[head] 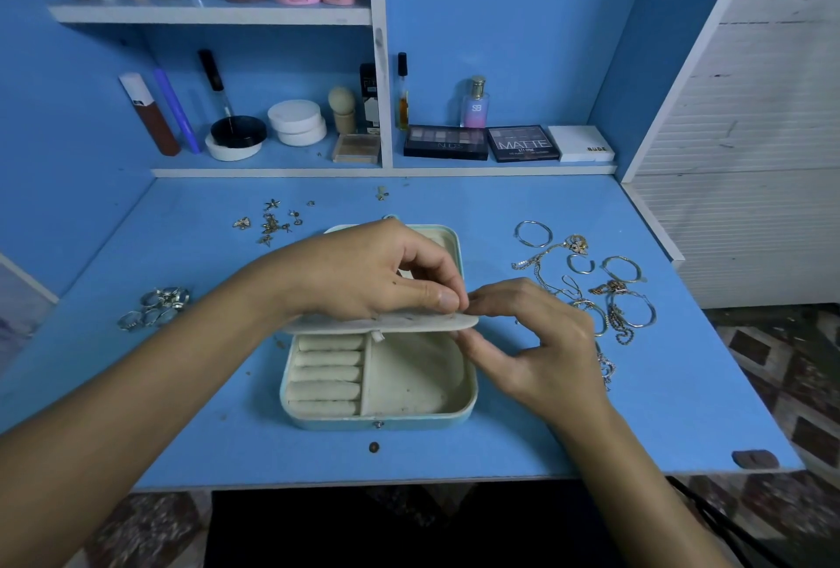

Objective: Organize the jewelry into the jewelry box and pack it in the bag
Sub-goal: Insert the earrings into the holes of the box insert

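blue desk | jewelry box open under hands | left hand, right hand pinch inner flap

Two bare forearms enter from the lower corners of the frame, sleeveless as far as visible, ending in the left hand and right hand, ringless, nails short and unpainted.

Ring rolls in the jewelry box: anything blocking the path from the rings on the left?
Nothing visible blocks them. The ring rolls lie uncovered in the open jewelry box; the rings sit on bare desk to its left. Both hands work at the raised flap, behind the rolls.
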The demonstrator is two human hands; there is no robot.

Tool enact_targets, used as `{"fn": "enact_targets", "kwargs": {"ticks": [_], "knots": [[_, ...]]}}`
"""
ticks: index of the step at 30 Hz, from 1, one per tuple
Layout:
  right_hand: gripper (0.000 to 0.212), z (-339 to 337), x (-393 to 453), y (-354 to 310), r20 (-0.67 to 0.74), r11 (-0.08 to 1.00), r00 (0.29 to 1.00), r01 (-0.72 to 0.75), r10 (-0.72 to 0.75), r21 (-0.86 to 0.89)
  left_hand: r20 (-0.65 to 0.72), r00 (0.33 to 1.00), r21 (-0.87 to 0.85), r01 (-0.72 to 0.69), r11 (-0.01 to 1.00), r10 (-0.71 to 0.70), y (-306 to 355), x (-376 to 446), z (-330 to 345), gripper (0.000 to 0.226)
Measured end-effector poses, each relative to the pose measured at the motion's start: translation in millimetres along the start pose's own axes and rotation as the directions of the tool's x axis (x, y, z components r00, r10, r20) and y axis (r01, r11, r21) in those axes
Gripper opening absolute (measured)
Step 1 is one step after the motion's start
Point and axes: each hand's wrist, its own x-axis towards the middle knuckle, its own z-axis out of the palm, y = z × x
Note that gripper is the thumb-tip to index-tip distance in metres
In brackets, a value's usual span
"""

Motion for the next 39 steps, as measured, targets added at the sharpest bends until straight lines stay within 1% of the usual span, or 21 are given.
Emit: {"fn": "enact_targets", "kwargs": {"ticks": [6, 21, 29, 33, 39], "knots": [[0.012, 0, 0, 0, 0.012, 1.0, 1.0, -0.001, 0.001, 0.012, -0.006, 1.0, -0.004, 0.009, 1.0, -0.009, 0, 0, 0, 0.008], [0.01, 0, 0, 0, 0.023, 1.0, 1.0, -0.003, 0.003, 0.013, 0.047, 0.999, 0.061, 0.001, 0.998, -0.004, -1, 3, -4, 0.007], [0.01, -1, -1, 1, 0.021, 1.0, 1.0, -0.02, 0.02, 0.015, 0.076, 0.997, 0.153, -0.021, 0.988, 0.009, 1, 7, -7, 0.007], [0.012, -1, -2, 3, 0.011, 1.0, 1.0, -0.015, 0.015, 0.019, 0.029, 0.999, 0.176, -0.018, 0.984, 0.013, 7, 8, -12, 0.006], [0.011, 1, -1, 3, 0.009, 1.0, 1.0, -0.008, 0.008, 0.02, 0.09, 0.996, 0.254, 0.0, 0.967, -0.024, 10, 13, -10, 0.006]]}}
